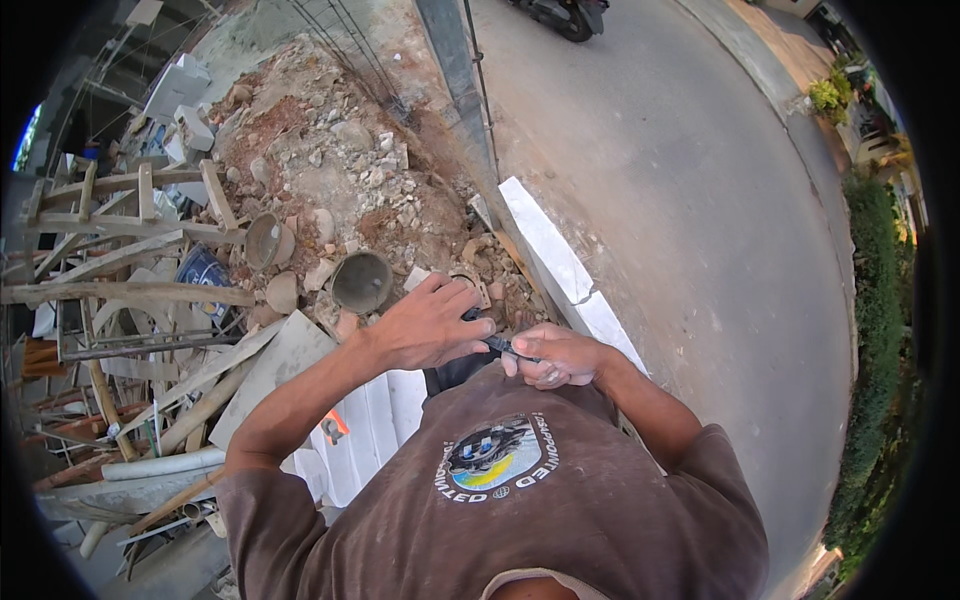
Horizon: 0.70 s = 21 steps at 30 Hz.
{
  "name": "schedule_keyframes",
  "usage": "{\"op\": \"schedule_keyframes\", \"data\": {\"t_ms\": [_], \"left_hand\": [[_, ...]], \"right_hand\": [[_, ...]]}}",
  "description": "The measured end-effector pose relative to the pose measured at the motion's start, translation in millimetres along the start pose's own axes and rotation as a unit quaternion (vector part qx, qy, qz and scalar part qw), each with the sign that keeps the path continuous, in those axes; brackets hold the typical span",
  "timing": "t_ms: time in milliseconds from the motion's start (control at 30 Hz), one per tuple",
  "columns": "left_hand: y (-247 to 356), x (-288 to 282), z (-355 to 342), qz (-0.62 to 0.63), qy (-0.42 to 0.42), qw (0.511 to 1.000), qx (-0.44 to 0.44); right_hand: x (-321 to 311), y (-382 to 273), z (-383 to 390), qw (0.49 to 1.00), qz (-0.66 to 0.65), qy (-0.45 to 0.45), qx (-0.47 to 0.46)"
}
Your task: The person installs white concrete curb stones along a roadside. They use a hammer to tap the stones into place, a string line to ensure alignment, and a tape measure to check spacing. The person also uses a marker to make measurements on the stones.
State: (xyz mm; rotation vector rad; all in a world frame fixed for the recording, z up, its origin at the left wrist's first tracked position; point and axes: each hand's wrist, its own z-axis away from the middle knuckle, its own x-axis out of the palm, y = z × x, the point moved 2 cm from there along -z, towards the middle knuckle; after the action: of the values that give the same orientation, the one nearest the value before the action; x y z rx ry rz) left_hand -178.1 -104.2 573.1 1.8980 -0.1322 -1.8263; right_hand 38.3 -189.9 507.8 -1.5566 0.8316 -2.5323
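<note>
In front of my shirt, both of my hands are on a small dark elongated object (500, 343), mostly hidden by fingers. My left hand (440, 325) is curled over its upper left end; my right hand (555, 355) grips its lower right end with a bent thumb. Just above my hands lies an empty dark grey rubber bucket (361, 282), with a second, lighter bucket (268, 240) farther left. An orange-handled tool (333, 427) lies on white slabs (405, 400) to my lower left, partly hidden by my body and arm.
Timber scraps (130, 300), pipes and a blue container (205, 280) crowd the left, with rubble (340, 150) ahead. A concrete post (450, 70) and white blocks (545, 240) line the road (700, 200) on the right, where a motorbike (565, 15) is at top and a hedge (865, 330) along the far side.
</note>
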Motion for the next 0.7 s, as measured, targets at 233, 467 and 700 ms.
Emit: {"op": "schedule_keyframes", "data": {"t_ms": [233, 467, 700], "left_hand": [[-18.8, -24.5, -5.1, -0.012, 0.046, 0.998, -0.043], [-27.8, -7.3, -7.1, 0.312, 0.078, 0.934, -0.153], [11.1, 41.6, -39.3, 0.545, 0.181, 0.796, -0.193]], "right_hand": [[-28.5, -13.4, 57.6, 0.972, 0.184, 0.122, -0.074], [-37.8, -48.4, 75.9, 0.832, 0.311, 0.316, -0.334], [1.1, -63.9, 30.7, 0.824, 0.008, 0.287, -0.489]]}}
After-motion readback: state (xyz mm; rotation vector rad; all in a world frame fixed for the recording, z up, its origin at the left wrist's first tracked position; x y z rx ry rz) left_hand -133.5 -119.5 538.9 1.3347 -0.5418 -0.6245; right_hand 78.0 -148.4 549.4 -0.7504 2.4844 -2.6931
